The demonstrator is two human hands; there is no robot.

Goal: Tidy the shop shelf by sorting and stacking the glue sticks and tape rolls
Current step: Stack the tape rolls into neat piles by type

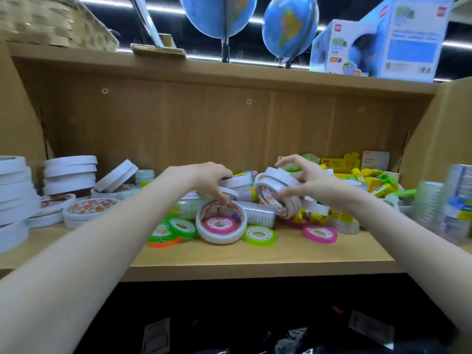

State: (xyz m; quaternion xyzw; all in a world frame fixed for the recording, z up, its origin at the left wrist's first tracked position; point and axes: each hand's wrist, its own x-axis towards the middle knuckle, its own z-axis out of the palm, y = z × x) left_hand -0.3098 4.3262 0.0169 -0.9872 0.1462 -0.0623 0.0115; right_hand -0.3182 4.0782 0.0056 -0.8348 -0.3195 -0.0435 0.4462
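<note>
A jumbled pile of tape rolls and glue sticks lies in the middle of the wooden shelf (pixel 255 254). My left hand (pixel 207 178) reaches into the pile, its fingers curled over a flat white tape roll (pixel 236 182), one fingertip touching a big white roll (pixel 221 223) that leans with a pink roll inside it. My right hand (pixel 310 181) grips a stack of white tape rolls (pixel 277 194) tilted on edge above the pile. Yellow and green glue sticks (pixel 375 182) are heaped at the right. Small green, orange and pink rolls (pixel 319 234) lie along the front.
Stacks of white tape rolls (pixel 69 175) stand at the left, more at the far left edge (pixel 12 192). Packs of clear tape (pixel 457 208) stand at the right. Yellow boxes (pixel 339 162) sit at the back. Globes (pixel 290 26) and a boxed item stand on the upper shelf.
</note>
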